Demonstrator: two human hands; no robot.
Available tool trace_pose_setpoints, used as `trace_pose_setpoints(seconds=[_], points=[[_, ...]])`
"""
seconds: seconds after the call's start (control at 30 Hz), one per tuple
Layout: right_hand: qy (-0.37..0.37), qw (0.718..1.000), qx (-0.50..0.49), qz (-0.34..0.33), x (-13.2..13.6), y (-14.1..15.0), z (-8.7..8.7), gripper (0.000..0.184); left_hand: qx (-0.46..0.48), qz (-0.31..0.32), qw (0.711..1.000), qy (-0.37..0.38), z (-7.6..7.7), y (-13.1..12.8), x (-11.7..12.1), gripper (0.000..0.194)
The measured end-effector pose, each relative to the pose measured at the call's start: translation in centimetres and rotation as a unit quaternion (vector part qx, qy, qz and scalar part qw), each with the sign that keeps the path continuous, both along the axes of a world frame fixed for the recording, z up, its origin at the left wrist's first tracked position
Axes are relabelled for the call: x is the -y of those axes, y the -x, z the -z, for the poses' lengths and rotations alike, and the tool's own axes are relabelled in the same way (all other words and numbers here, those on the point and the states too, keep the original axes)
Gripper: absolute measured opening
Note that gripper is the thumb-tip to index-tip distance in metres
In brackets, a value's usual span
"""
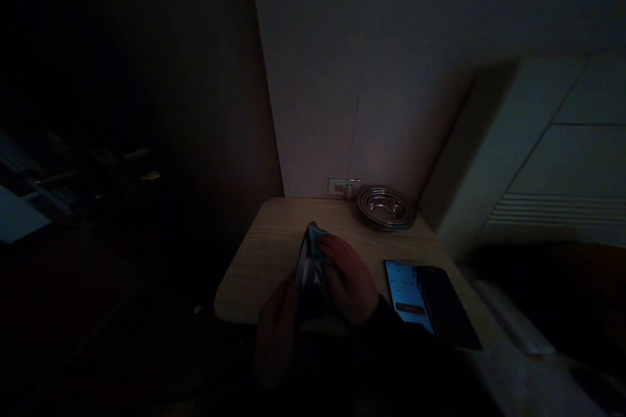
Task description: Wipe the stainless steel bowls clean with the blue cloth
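Note:
My left hand [276, 322] is closed on the near left rim of a shiny metal dish [304, 270], which is tilted up on edge above the front of the table. Whether it is a bowl or a plate I cannot tell in the dim light. Bunched under my right hand [349, 283] is a light blue cloth [315, 238], pressed against the dish's inner face near its upper rim. The fingers of that hand are curled over the cloth. Shadow hides the dish's lower part.
A small pale wooden table [259, 254] stands against the wall. Several nested metal dishes [385, 207] sit at its back right, beside a wall socket [344, 186]. A lit phone in an open dark case [452, 313] lies at the right. A panelled headboard [538, 163] rises further right.

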State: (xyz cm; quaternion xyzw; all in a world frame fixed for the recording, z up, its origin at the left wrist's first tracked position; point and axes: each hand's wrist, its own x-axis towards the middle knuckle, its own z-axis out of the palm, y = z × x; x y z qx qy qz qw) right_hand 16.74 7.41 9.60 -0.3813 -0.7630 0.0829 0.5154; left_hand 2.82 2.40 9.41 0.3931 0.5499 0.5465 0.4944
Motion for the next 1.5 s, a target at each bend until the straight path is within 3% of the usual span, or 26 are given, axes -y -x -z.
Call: trace_pose_setpoints(seconds=[0.13,0.27,0.5,0.67,0.8,0.9,1.03,1.17,1.3,1.43,1.5], points=[[0.108,0.987,-0.115,0.005,0.1,-0.6,1.1,0.033,-0.025,-0.018,0.999,-0.013,0.0,0.2,0.3,0.047],[0.135,0.982,-0.13,0.006,0.5,-1.4,2.1,0.033,-0.055,-0.038,0.998,-0.004,0.1,0.2,0.5,0.043],[0.102,0.989,-0.105,0.014,0.5,-1.7,2.3,0.035,-0.129,-0.055,0.99,0.002,-0.5,-0.2,0.4,0.035],[0.086,0.994,-0.061,0.019,1.5,-1.3,2.0,0.035,-0.107,-0.041,0.993,0.03,-0.9,-0.3,0.0,0.042],[-0.006,0.999,0.032,0.022,2.7,-0.6,2.0,0.039,-0.099,-0.04,0.994,0.031,-1.1,-0.2,-0.3,0.043],[-0.06,0.994,0.092,-0.003,2.1,-0.5,1.6,0.041,-0.097,-0.05,0.993,0.04,-1.2,-0.1,-0.5,0.046],[-0.064,0.993,0.096,0.018,0.8,-0.8,1.2,0.039,-0.081,-0.05,0.995,0.043,-1.1,0.1,-0.5,0.047],[-0.082,0.987,0.135,-0.02,1.0,-0.5,1.3,0.041,-0.08,-0.067,0.993,0.054,-0.9,0.4,-0.6,0.046],[-0.089,0.989,0.121,-0.002,1.3,0.0,0.9,0.037,-0.107,-0.074,0.99,0.06,-1.2,0.6,-0.9,0.043],[-0.098,0.979,0.169,-0.051,0.9,0.4,0.4,0.035,-0.107,-0.09,0.989,0.051,-1.5,0.9,-1.2,0.039],[-0.092,0.983,0.152,-0.042,0.5,0.4,0.2,0.034,-0.101,-0.082,0.991,0.044,-1.3,0.9,-1.3,0.04]])
